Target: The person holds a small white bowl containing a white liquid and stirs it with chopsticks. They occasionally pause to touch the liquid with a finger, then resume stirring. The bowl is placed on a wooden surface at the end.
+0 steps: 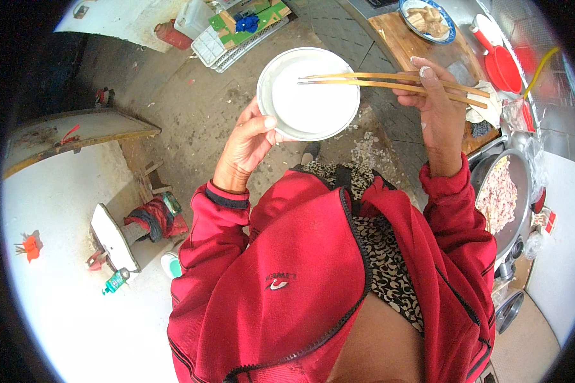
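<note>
My left hand (254,131) holds a round, pale bowl (268,115) by its lower left rim, thumb over the edge. Something bright white (316,98) fills much of the bowl; glare hides whether it is liquid or powder. A pair of wooden chopsticks (378,80) is gripped in my right hand (429,93), to the right of the bowl. Their dark tips reach over the rim and lie above or in the white contents; which of the two cannot be told. White residue shows on my right fingertips.
At the upper right, a wooden board (397,36) bears a blue-rimmed plate (453,36) of pale chunks. Red strainer-like utensil (504,69) and cloth (486,105) are near it. A large metal basin (520,191) holds minced meat (500,196). Crates (211,45) stand on the floor; a sink (112,234) is at left.
</note>
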`<state>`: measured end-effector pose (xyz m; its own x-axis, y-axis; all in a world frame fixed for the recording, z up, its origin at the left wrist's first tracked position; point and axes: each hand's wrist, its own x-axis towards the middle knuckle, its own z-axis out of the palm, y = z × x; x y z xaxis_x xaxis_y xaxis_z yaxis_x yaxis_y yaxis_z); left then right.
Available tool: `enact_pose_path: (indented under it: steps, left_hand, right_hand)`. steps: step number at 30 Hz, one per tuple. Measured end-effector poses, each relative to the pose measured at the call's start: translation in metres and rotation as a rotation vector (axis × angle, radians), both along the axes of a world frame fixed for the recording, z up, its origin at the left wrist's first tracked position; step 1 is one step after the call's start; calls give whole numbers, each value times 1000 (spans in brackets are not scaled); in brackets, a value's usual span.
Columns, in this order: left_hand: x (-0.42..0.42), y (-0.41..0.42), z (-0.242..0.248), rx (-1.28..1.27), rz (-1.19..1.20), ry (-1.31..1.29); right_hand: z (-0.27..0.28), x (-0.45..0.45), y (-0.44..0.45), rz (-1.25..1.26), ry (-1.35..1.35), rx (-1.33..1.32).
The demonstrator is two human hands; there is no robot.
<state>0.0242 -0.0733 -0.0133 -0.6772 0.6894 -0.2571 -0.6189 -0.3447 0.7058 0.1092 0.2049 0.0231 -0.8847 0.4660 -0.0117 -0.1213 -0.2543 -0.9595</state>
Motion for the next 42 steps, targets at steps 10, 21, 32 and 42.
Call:
enact_pose_path:
  steps: [10, 21, 32, 42]
  left_hand:
    - [-3, 5, -1, -2, -20, -14]
    - [-3, 8, 2, -3, -22, -8]
    - [-1, 6, 3, -2, -7, -10]
    - [2, 4, 4, -4, -1, -4]
  right_hand:
    - [-4, -8, -8, 67, 0, 72]
    - [-3, -9, -5, 96, -3, 88]
    - [-5, -7, -8, 82, -10, 69]
    - [-8, -8, -13, 74, 3, 25]
